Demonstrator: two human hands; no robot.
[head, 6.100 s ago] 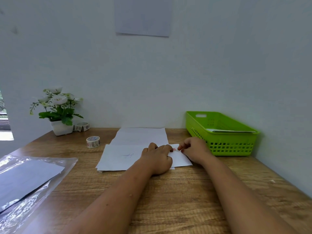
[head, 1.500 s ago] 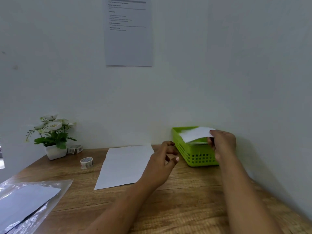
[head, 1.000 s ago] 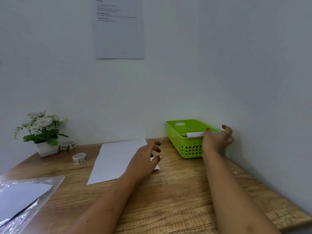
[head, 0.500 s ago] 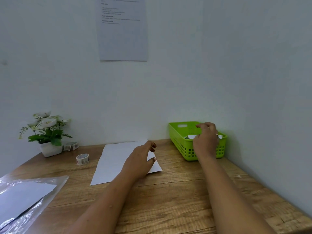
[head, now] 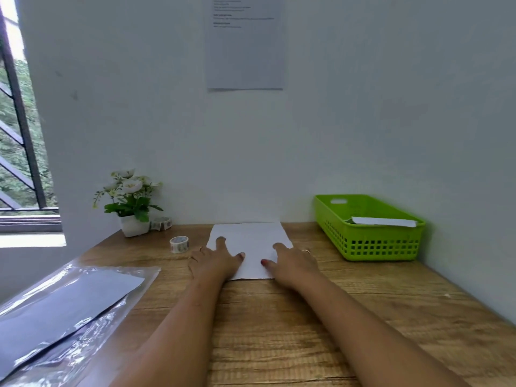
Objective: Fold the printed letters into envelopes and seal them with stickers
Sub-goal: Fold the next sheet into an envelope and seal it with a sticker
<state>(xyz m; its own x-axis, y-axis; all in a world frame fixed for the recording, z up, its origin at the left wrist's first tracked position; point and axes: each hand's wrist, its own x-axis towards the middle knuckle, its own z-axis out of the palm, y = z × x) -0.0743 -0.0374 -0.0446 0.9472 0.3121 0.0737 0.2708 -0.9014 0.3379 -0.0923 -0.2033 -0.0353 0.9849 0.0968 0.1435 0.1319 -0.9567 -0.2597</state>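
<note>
Wooden desk point(head: 279, 317) carried all the things, and its far edge met a pale wall. A white sheet of paper point(head: 251, 238) lay flat at the middle of that far edge, with its far side close to the wall and its near side turned toward the person.

The left hand point(head: 215, 261) rested palm down on the near left corner of the sheet. Its fingers were straight and spread and grasped nothing, and the outer fingers reached past the sheet's left side onto the wood. The right hand point(head: 293, 263) rested in the same manner on the near right corner, released and flat. A ring point(head: 306, 250) was on one finger. Between the two thumbs a strip of the sheet was bare.

A green basket point(head: 371, 247) stood in the far right corner of the desk, apart from the sheet, with a band of wood between them. A folded letter point(head: 382, 221) lay inside it, against the right rim. I could not tell if a sticker was on it.

A roll of sticker tape point(head: 179, 244) stood just beside the left hand, apart from the sheet. A second roll point(head: 161, 223) touched a white flower pot point(head: 134, 224) further left along the far edge. A clear plastic sleeve point(head: 69, 303) with dark sheets lay at the near left corner. Both forearms crossed the broad wood between the sheet and the near edge.
</note>
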